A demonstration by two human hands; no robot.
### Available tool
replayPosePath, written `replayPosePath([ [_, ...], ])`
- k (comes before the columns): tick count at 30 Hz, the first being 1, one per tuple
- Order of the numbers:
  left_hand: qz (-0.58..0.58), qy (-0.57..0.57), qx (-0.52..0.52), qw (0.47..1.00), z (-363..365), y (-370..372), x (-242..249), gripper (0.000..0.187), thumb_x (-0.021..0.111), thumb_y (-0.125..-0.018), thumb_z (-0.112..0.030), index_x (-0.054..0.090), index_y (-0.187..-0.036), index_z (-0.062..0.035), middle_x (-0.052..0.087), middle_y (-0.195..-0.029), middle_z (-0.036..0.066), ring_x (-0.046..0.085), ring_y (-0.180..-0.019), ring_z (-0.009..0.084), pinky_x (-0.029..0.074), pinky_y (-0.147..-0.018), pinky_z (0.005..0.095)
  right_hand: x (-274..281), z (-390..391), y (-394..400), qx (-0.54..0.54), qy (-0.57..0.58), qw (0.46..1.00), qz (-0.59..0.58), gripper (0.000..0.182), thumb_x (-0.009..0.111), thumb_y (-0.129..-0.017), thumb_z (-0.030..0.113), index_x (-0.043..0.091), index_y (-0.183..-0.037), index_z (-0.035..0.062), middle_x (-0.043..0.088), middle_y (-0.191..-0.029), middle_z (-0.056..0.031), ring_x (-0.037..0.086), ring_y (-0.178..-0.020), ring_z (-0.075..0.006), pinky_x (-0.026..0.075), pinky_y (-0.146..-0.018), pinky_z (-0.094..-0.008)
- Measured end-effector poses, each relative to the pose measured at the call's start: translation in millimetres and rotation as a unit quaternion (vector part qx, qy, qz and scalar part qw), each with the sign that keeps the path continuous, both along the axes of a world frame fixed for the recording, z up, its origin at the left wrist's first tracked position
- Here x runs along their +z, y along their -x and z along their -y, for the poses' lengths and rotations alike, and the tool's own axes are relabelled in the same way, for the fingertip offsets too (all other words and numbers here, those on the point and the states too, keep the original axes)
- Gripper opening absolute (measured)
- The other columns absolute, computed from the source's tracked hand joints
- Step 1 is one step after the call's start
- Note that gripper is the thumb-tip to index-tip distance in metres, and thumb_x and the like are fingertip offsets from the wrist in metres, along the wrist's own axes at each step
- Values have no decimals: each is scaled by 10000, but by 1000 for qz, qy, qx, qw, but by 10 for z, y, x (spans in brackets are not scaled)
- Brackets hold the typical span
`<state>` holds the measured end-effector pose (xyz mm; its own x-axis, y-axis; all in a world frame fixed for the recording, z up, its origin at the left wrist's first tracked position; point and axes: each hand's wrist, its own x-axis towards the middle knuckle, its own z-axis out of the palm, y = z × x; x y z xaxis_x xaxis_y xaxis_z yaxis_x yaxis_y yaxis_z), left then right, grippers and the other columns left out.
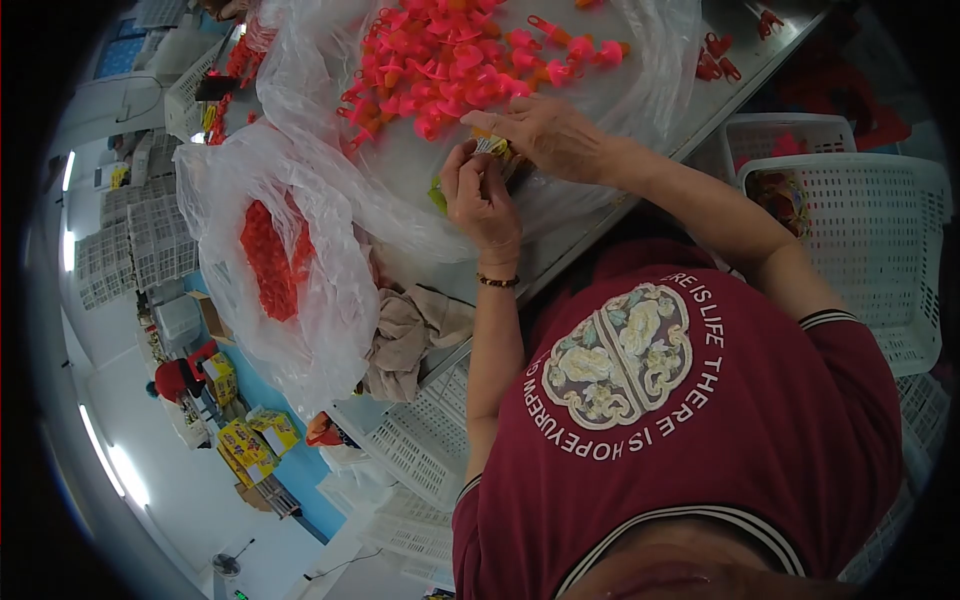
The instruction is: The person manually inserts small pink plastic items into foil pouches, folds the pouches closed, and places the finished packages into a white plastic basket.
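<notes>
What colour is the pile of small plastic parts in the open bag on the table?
Bright pink-red, with a few orange bits mixed in; the head view shows the pile of plastic parts clearly.

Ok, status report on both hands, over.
Left hand and right hand pinch small yellow-white piece. Pink plastic parts pile just beyond. Clear plastic bag alongside.

Two hands meet over one small packet [492, 146]. Two clear plastic bags hold red pieces, one heap of pink parts too many to count, two white baskets, one cloth.

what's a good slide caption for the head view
Both hands, left hand and right hand, pinch a small piece beside a pile of pink plastic parts.
</notes>
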<state>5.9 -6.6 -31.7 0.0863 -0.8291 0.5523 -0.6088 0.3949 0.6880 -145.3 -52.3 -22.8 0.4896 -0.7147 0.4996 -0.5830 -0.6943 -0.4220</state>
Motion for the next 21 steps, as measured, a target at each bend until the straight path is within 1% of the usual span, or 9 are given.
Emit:
replayPosePath([
  [3, -19, 3, -14, 1000, -13, 41, 57, 68, 624, -821, 36, 623, -887, 21, 608, -1050, 143, 604, -941, 269, 503, -777, 344, 32, -55, -44, -31, -41, 997, 61, 575, 626, -802, 30, 458, -1350, 74, 675, -901, -126, 632, -703, -255, 511, -634, -356],
  [5, -44, 2, -18, 999, -23, 36, 74, 71, 619, -826, 35, 623, -896, 22, 605, -1051, 144, 602, -945, 268, 502, -780, 346, -6, -82, -77, -81, -182, 965, 170, 566, 629, -808, 35, 461, -1347, 72, 679, -833, -130, 651, -681, -239, 520, -615, -334],
  [9, -58, 2, -2, 998, -32, 2, 97, 60, 605, -843, 23, 621, -901, 25, 597, -1054, 145, 599, -934, 257, 498, -784, 345, 28, -132, -124, -62, -122, 963, 233, 540, 623, -819, 41, 477, -1337, 76, 672, -777, -139, 663, -673, -228, 524, -629, -316],
  [11, -60, 1, 1, 998, -57, 11, 101, 58, 603, -848, 18, 621, -902, 25, 596, -1055, 144, 599, -928, 253, 497, -783, 342, 30, -153, -161, -59, -177, 960, 210, 526, 623, -823, 41, 493, -1331, 84, 676, -813, -148, 655, -669, -208, 519, -631, -310],
  [15, -90, -14, 37, 995, -49, 12, 90, 53, 601, -853, 11, 617, -901, 27, 598, -1046, 142, 595, -924, 242, 494, -782, 336, 21, -121, -149, -12, -195, 952, 234, 517, 628, -825, 41, 498, -1324, 76, 677, -841, -157, 660, -691, -197, 518, -645, -303],
  [17, -103, -17, 61, 993, -34, -16, 79, 52, 602, -852, 12, 615, -899, 28, 598, -1043, 143, 596, -921, 239, 492, -785, 333, 169, -128, -75, 29, -349, 894, 280, 530, 632, -818, 17, 493, -1326, 70, 675, -839, -148, 663, -728, -202, 521, -675, -310],
  [18, -116, -30, 42, 992, -29, -22, 82, 59, 593, -866, 0, 616, -913, 27, 597, -1053, 143, 595, -912, 228, 488, -784, 324, 146, -128, -80, 30, -348, 894, 279, 530, 632, -818, 17, 493, -1326, 70, 675, -839, -148, 663, -728, -202, 521, -675, -310],
  [20, -128, -44, 23, 991, -15, -27, 107, 69, 585, -879, -11, 617, -927, 27, 597, -1063, 143, 594, -903, 217, 484, -783, 315, 69, -132, -96, 33, -222, 933, 283, 530, 619, -821, -7, 491, -1329, 70, 671, -854, -134, 657, -744, -212, 524, -706, -315],
  [21, -161, -61, -8, 985, 6, -13, 170, 89, 571, -898, -31, 617, -948, 26, 599, -1067, 131, 587, -897, 198, 482, -783, 306, 82, -111, -68, 34, -221, 933, 283, 530, 619, -821, -7, 491, -1329, 70, 671, -854, -134, 657, -744, -212, 524, -706, -315],
])
